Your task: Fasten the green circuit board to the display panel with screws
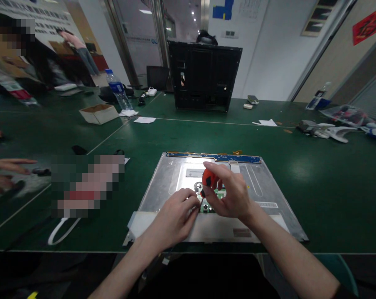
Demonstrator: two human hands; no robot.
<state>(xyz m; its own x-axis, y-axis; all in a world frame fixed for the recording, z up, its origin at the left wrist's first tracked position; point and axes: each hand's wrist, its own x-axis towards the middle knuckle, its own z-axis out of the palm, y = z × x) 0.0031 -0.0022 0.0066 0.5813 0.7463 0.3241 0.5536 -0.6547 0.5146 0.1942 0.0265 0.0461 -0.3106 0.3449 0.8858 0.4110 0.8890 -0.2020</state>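
Fingers of the right hand (pixel 233 193) grip a screwdriver (pixel 207 179), probably light, best held by its fat end; the left hand's (pixel 177 214) curl beside it, hold unclear. The near-side metal panel (pixel 155 189) looks stiff, its circuit board (pixel 211 209) fragile: favour the edges.

Panel back (pixel 177 179): smooth, shiny metal. Screwdriver handle (pixel 207 177): plastic. Tabletop (pixel 300 174): smooth, slightly glossy.

Metal panel (pixel 158 182) lies flat on green tabletop (pixel 300 174). R hand (pixel 231 189) is over panel ctr, gripping red-&-black screwdriver (pixel 208 177), shaft angled down toward green PCB (pixel 210 210) on panel. L hand (pixel 177 214) is over panel's near half, fingers bent nr shaft. Blue strip (pixel 190 155) runs along panel's far edge. Black monitor housing (pixel 205 79) stands behind panel, w/ open box (pixel 99 116) to panel's far L.
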